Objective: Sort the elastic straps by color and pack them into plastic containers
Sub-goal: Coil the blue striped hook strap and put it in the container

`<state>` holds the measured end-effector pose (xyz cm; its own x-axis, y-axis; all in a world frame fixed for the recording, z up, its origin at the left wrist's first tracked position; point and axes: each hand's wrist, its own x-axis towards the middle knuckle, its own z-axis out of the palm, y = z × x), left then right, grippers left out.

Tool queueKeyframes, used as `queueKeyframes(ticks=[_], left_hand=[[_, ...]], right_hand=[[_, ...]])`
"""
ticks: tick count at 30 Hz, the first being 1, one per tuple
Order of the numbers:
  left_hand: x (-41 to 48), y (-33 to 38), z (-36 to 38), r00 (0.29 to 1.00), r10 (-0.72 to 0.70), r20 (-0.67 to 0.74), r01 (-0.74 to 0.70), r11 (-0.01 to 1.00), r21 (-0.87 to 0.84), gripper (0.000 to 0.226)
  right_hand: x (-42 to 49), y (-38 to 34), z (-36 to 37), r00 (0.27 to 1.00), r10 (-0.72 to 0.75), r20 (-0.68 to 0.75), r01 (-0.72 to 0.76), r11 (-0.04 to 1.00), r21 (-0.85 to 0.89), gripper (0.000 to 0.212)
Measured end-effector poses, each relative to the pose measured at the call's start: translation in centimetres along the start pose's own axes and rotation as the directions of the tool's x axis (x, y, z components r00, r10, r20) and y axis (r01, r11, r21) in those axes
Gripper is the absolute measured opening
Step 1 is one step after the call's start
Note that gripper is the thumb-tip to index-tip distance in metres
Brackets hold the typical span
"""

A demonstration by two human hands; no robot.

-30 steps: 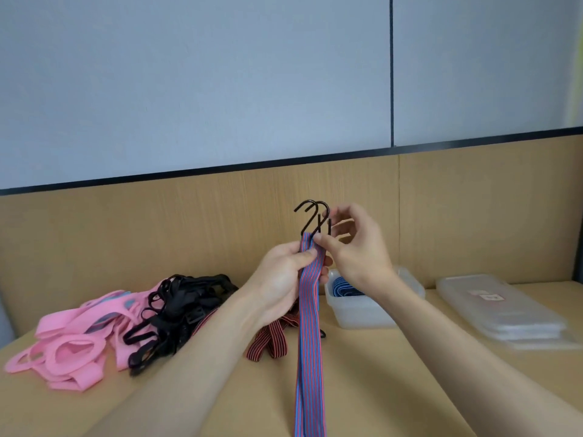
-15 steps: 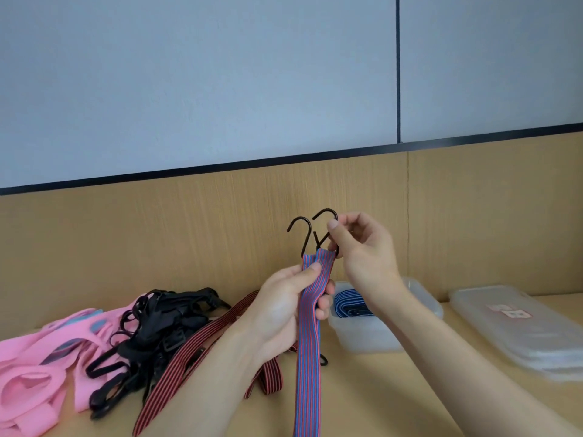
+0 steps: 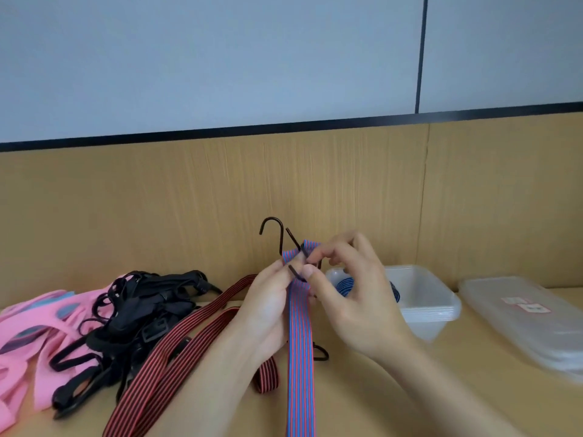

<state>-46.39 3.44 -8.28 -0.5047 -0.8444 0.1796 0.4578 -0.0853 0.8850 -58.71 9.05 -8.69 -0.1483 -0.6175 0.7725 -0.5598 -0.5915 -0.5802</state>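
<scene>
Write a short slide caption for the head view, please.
Left hand and right hand grip the blue-red strap near the plastic container.

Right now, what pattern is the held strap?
Strap: blue and red lengthwise stripes, head view.

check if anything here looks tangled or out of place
Yes: at the left, pink straps, black straps and a red-and-black striped strap overlap in an unsorted heap. The container holds a coiled blue strap. The left hand and right hand hold the blue-and-red strap. Nothing looks damaged.

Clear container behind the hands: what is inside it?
A coiled blue strap lies inside the container; the right hand covers part of it, so anything else there is hidden.
</scene>
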Motion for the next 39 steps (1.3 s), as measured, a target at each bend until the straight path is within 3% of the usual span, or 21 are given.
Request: queueKeyframes(ticks=[5, 9, 14, 20, 24, 31, 36, 39], left_hand=[[-0.5, -0.1, -0.7, 0.996, 0.061, -0.066, -0.066, 0.994, -0.082, 0.019], [-0.5, -0.1, -1.0, 0.991, 0.072, -0.112, -0.078, 0.996, -0.053, 0.020], [-0.7, 0.2, -1.5, 0.987, 0.060, -0.150, -0.051, 0.997, 0.061, 0.016], [-1.3, 0.9, -1.9, 0.996, -0.004, -0.090, 0.013, 0.996, 0.092, 0.018], [-1.8, 0.9, -2.0, 0.999, -0.042, -0.002, 0.042, 0.997, 0.064, 0.013], [-1.5, 0.6, -1.9, 0.999, 0.030, -0.028, -0.027, 0.995, 0.100, 0.014], [-0.8, -0.3, -1.6, 0.988, 0.095, -0.121, -0.073, 0.982, 0.174, 0.028], [-0.6, -0.6, -1.7, 0.990, 0.099, -0.104, -0.080, 0.983, 0.166, 0.025]], right_hand=[[-0.1, 0.5, 1.5, 0.979, 0.202, -0.017, -0.203, 0.977, -0.068, 0.028], [0.1, 0.6, 1.4, 0.978, 0.204, 0.040, -0.198, 0.973, -0.117, 0.037], [0.2, 0.8, 0.7, 0.976, 0.215, 0.024, -0.211, 0.971, -0.116, 0.031], [0.0, 1.2, -0.1, 0.982, 0.187, 0.003, -0.181, 0.959, -0.218, 0.027], [0.0, 1.0, -0.1, 0.983, 0.182, -0.030, -0.184, 0.971, -0.155, 0.031], [-0.1, 0.5, -0.2, 0.974, 0.224, -0.027, -0.225, 0.970, -0.093, 0.039], [-0.4, 0.0, 0.4, 0.969, 0.237, 0.075, -0.232, 0.971, -0.062, 0.037], [-0.6, -0.1, 0.7, 0.963, 0.249, 0.100, -0.241, 0.967, -0.086, 0.037]])
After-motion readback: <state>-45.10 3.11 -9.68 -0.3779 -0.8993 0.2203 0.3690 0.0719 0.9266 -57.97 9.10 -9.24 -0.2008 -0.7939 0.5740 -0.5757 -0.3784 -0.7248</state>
